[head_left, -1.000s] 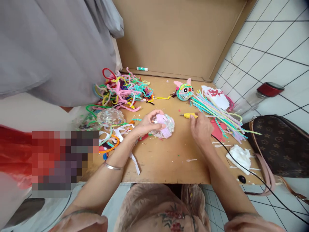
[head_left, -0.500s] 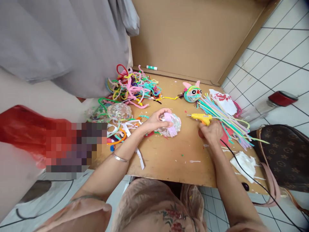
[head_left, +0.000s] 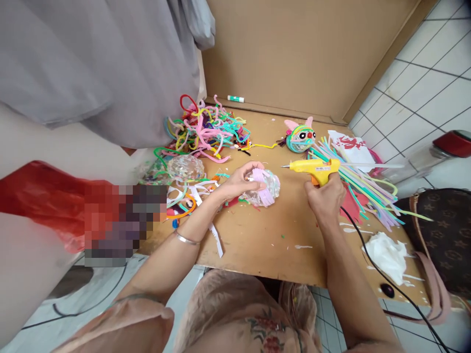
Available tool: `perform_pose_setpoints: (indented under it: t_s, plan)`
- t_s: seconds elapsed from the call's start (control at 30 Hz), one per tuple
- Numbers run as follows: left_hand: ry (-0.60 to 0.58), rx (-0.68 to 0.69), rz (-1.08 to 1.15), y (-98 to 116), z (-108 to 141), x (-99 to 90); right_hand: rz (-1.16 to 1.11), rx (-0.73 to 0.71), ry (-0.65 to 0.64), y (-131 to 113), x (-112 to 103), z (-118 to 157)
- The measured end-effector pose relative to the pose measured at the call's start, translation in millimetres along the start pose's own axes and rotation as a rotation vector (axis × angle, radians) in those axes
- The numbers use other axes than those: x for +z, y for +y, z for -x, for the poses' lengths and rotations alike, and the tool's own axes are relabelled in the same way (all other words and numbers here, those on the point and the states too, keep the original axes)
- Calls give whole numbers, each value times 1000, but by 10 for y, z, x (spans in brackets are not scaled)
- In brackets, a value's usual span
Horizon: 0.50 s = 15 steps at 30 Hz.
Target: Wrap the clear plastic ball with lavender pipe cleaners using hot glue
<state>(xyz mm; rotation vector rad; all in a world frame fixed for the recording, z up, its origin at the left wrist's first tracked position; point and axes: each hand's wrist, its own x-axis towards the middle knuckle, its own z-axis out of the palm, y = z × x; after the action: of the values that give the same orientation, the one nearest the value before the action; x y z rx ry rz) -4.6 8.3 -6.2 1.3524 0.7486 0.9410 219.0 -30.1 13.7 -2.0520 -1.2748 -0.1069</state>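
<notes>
My left hand is closed on a clear faceted plastic ball, partly covered by a band of lilac pipe cleaners. Thumb and fingers press on that band. In my right hand is a yellow hot glue gun, lifted above the table, its nozzle pointing left toward the ball but apart from it. A clear glue stick juts from the gun's back end. Behind the gun stands a finished-looking ball figure with pink ears, googly eyes and a red nose.
Tangled pipe cleaners heap at the back left, beside another clear ball. Straight pipe cleaners lie at right near crumpled tissue and a brown bag. The gun's black cord crosses the table's right side.
My right hand has raised the glue gun off the table, so its body and glue stick now show fully. The left hand keeps its hold on the ball. The view has shifted slightly.
</notes>
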Motion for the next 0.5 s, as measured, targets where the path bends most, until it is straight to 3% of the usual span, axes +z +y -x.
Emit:
perform_pose_setpoints:
  t_s: [0.3,0.5]
  plan:
    - [31,-29,-2,45,4,11,6,-87,-171,-37,-39,140]
    - [7,-38,15,-15,-6,-15,-16,-118,-166,-79,-46,197]
